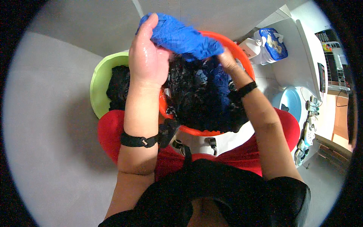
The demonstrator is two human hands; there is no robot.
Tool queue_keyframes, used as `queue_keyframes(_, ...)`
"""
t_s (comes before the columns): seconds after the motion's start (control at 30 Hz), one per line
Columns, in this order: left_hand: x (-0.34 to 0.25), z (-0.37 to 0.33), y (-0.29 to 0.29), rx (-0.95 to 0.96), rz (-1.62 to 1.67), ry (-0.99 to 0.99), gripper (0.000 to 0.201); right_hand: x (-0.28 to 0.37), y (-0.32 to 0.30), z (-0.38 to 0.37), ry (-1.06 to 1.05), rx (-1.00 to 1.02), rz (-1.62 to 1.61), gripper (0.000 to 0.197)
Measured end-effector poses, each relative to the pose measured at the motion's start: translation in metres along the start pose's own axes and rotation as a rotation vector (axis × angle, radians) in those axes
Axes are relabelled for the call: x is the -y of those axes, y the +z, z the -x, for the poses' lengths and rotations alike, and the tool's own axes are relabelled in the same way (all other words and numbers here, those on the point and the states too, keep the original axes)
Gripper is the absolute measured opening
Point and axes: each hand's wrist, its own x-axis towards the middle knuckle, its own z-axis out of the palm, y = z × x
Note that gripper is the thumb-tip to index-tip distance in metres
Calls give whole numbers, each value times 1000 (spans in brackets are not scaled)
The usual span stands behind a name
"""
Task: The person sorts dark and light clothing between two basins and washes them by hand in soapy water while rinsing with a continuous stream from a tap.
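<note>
Nearest to me, both forearms rise from the lower edge over red-clad knees, each wrist wearing a black band. Beyond them sits the orange basin point(242, 56), loaded with dark wet laundry point(196, 102).

Step in hand, as I judge it: hand-washing the blue cloth point(181, 36), which is lifted above the far side of the basin.

1. I would keep the cloth over the basin so run-off falls inside the rim.
2. I would work it in short sections between the two hands, keeping it taut rather than bunched.
3. I would keep the dark laundry below from being dragged out with it.

Grip state: my left hand point(145, 56) is wet and closed around the left end of the blue cloth, fingers curled over the top. My right hand point(227, 60) is clenched on the cloth's lower right end, partly buried in fabric.

Further left, a green basin point(99, 85) holding more dark fabric touches the orange one. At far right stand a white appliance point(302, 53) and a pale blue tub point(291, 100).
</note>
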Motion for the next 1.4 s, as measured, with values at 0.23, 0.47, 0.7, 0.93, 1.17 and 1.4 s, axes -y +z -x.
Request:
queue_keyframes(0.23, 51, -1, -30, -40, -873, -236, 55, 99, -84, -6, -138, -344, 62, 37)
queue_keyframes(0.47, 89, 0, -46, 119, -1133, -150, 51, -26, 0, -57, -12, 63, 1032, 85)
queue_keyframes(0.7, 115, 37, -52, 209, -1414, -164, 52, -94, 45, -76, 85, 447, 1463, 51)
queue_keyframes(0.93, 131, 37, -58, 302, -1293, -289, 52, -148, 29, -128, -96, 387, 1451, 49)
queue_keyframes(1.17, 143, 22, -56, 190, -1223, -259, 45, 15, -38, -41, -501, 188, 930, 71)
queue_keyframes(1.4, 130, 38, -46, 392, -1274, -411, 52, 211, -146, 20, -579, -121, 949, 53)
